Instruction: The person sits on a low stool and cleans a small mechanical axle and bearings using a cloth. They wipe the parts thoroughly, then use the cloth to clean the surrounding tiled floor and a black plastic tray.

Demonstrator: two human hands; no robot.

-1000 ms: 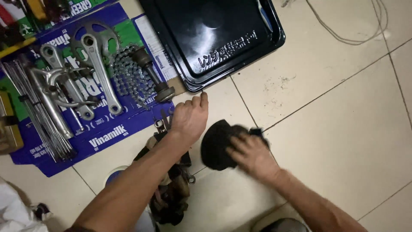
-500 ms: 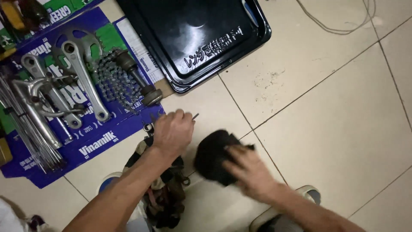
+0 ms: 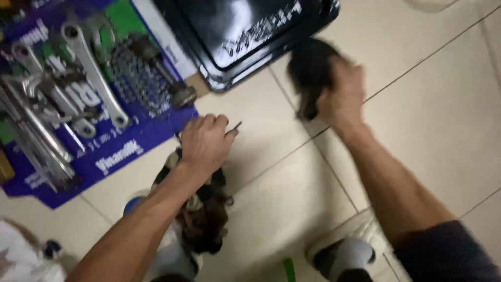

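My left hand (image 3: 205, 142) is closed around a small thin metal part whose tip (image 3: 237, 126) sticks out between the fingers, just above a dirty patterned rag (image 3: 204, 209) on the tiled floor. My right hand (image 3: 342, 94) is raised and blurred, gripping a black cloth (image 3: 309, 70) near the corner of a black metal tray (image 3: 245, 36).
A blue printed sheet (image 3: 112, 156) at the left carries silver crank arms (image 3: 91, 70), a bicycle chain (image 3: 136, 78) and long metal rods (image 3: 36, 141). A shoe (image 3: 347, 250) is at the bottom right, white cloth (image 3: 21, 256) at the bottom left.
My right hand has swung the black cloth up and away from the floor toward the tray. My left hand has closed on the small metal part. The camera has moved closer.
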